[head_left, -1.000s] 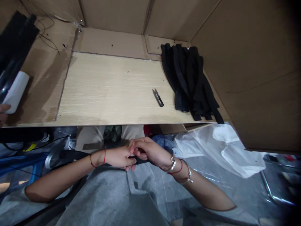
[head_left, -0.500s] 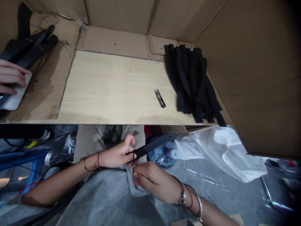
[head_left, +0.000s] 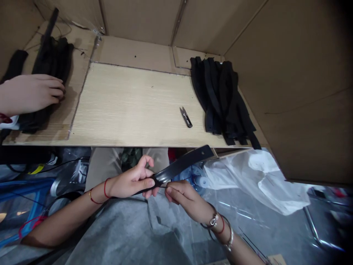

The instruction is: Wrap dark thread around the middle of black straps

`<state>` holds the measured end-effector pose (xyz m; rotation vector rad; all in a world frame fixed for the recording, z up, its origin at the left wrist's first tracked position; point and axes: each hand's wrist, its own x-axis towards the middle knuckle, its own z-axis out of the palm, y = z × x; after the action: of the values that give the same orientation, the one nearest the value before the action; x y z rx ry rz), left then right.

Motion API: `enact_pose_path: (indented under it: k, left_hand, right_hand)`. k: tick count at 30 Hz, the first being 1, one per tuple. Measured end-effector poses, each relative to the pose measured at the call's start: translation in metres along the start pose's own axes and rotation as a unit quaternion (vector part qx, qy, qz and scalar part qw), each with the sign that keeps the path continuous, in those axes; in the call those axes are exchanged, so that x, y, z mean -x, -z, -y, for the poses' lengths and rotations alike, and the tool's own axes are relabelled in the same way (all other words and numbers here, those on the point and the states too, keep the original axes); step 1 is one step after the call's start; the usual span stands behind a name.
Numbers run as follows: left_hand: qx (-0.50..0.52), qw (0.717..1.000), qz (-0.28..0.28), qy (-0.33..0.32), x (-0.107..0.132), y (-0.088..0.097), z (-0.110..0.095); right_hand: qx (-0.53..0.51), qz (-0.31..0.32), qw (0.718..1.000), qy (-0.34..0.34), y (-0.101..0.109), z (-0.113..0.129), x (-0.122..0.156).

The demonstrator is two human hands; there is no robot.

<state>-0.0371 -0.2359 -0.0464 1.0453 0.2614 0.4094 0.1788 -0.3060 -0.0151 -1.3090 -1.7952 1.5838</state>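
Black strap [head_left: 182, 167]: held below the edge of the surface [head_left: 124, 106], pinched at its near end by the left hand [head_left: 132, 182], with the fingertips of the right hand [head_left: 184, 197] pressed together just beside that end. Beyond the hands on the pale wood: thread snips [head_left: 185, 117], a stack of black straps [head_left: 223, 99] to their right, another person's hand [head_left: 30, 92] on a second dark pile [head_left: 52, 62] far left. Surroundings: cardboard walls [head_left: 289, 73], white plastic bag [head_left: 261, 176] right of the hands, grey cloth [head_left: 124, 235] beneath them.

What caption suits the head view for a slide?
Left hand grips a black strap in front of the table; right hand touches it.
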Motion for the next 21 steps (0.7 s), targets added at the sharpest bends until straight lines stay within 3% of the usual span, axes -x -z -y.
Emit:
enact_pose_path:
  k: [3,5,7,11,15,18,21]
  left_hand:
    - [-0.052,0.999,-0.011,-0.002,0.007,-0.006,-0.01]
    - [-0.145,0.989,-0.032,-0.01,0.012,-0.012,-0.021]
    - [-0.254,0.965,-0.043,-0.043,0.016,-0.02,-0.031]
    - [-0.4,0.899,-0.061,-0.168,0.018,-0.032,-0.043]
    - [-0.436,0.858,-0.079,-0.26,0.016,-0.033,-0.037]
    - [-0.425,0.855,-0.07,-0.289,0.015,-0.032,-0.033]
    - [-0.431,0.857,-0.048,-0.278,0.013,-0.031,-0.035]
  right_hand:
    - [0.033,-0.026,0.999,0.022,0.005,-0.002,0.002]
    - [0.061,-0.057,0.996,0.036,0.006,-0.002,0.004]
    - [0.08,-0.075,0.992,0.068,0.005,0.002,0.005]
    - [0.1,-0.134,0.97,0.176,0.006,0.016,0.001]
    - [0.135,-0.196,0.944,0.229,0.007,0.032,0.0]
    - [0.14,-0.236,0.928,0.252,0.007,0.039,0.001]
    - [0.127,-0.255,0.922,0.261,0.007,0.042,0.001]
